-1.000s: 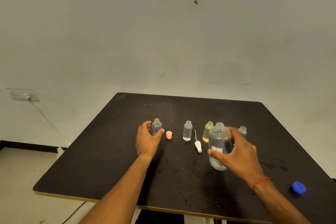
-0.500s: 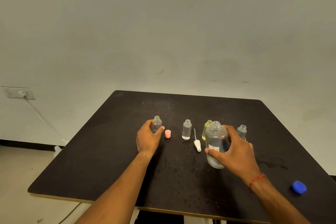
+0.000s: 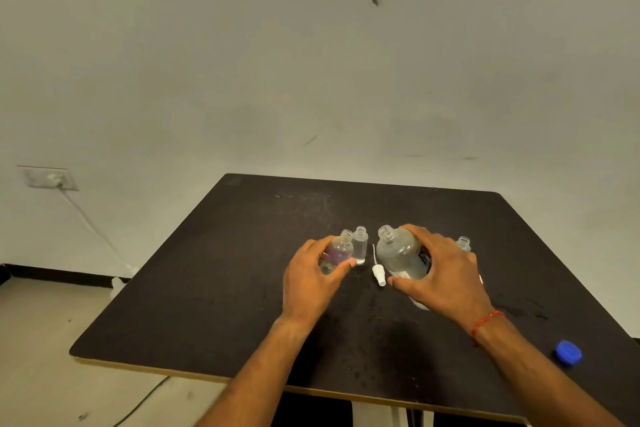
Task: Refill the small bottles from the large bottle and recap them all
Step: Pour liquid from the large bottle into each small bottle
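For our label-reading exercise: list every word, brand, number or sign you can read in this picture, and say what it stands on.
No text can be read.
Large bottle, held by the right hand: a white label with dark print shows between the fingers, too blurred and covered to read.
Small bottle in the left hand: no lettering visible.
Blue cap: no lettering visible.

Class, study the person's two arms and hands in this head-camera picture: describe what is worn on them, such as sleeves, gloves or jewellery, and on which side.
Both forearms are bare as far as the picture's lower edge, with no sleeves showing. The left hand wears nothing: no glove, ring or watch is visible. The right hand is also ungloved, but its wrist carries a thin red thread bracelet, looped once around it.
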Demonstrator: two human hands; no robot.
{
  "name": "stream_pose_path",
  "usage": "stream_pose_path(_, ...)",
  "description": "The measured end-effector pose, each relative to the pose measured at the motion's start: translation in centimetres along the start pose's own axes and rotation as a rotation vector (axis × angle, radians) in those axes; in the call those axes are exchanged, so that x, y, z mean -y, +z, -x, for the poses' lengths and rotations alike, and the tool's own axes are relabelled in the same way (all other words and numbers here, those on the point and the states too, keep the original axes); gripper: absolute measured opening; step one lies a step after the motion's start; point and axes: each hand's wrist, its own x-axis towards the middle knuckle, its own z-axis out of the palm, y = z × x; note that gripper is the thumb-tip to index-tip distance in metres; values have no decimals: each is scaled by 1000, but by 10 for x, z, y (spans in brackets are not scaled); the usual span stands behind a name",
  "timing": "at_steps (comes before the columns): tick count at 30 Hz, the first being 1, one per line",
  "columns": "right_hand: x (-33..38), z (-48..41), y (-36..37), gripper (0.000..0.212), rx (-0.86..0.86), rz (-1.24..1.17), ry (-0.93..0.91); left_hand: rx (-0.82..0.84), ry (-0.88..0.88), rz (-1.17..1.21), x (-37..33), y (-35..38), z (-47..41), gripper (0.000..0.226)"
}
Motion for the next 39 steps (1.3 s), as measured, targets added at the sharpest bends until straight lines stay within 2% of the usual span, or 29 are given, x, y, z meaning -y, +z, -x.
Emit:
stream_pose_path(9,4,-7,-20,71,62,253,-83,34,63,7,-26,-2,15,50)
stream_pose_path(29,8,-12,-44,69,87,537,-224,92,91,-120,-38,-11,20,52)
stream_pose_path(39,16,-22,-56,77,156,650,-263,106,77,-84,-38,-9,20,50)
